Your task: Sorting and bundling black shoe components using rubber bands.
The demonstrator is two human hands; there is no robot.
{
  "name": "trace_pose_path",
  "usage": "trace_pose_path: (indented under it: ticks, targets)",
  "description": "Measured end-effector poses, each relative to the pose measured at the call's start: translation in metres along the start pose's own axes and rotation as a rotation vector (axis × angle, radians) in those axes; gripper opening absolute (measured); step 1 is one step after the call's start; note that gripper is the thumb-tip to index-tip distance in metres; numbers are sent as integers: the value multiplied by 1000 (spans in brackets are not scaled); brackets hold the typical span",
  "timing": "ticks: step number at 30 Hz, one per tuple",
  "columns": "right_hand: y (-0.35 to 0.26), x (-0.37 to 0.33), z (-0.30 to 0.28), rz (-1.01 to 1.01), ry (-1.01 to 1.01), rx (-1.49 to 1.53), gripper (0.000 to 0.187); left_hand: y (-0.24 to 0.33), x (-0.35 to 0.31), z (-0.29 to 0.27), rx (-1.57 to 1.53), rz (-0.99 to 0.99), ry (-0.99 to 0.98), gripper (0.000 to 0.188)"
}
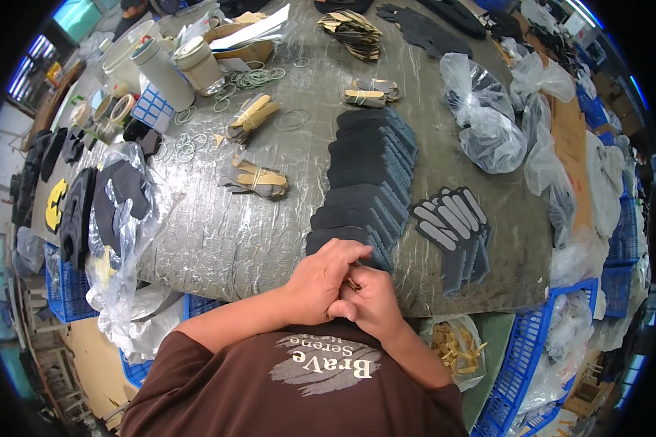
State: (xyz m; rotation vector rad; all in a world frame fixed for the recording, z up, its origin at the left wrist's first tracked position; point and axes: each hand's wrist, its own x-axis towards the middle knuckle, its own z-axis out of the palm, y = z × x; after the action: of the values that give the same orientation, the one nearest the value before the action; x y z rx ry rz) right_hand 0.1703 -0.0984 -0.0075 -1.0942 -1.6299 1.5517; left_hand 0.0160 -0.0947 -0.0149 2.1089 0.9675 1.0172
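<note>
My left hand (319, 282) and my right hand (377, 300) meet just in front of my chest, at the near edge of the table. Both have their fingers curled in and pressed together; whatever lies between them, if anything, is hidden. Right beyond them begins a long overlapping row of dark fabric pieces (361, 175), black on the left and blue-grey along the right side. To the right of that row lies a fanned stack of black pieces with light grey stripes (452, 222).
Rubber-banded bundles (259, 180) of tan and grey strips lie left of the row. Green rubber bands (189, 146) are scattered near jars (198, 65). Clear plastic bags (488, 131) sit at right. Blue crates (514, 371) stand below the table edge.
</note>
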Motion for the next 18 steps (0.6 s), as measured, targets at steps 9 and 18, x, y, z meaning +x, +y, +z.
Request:
trace_pose_path:
  ticks: [9,18]
  targets:
    - [0,0,6,57,-50,143,11,-3,-10,1,-92,-34,18,95]
    - [11,1,9,261,-66,565,7,-2,-12,-1,-467,-183,52,71]
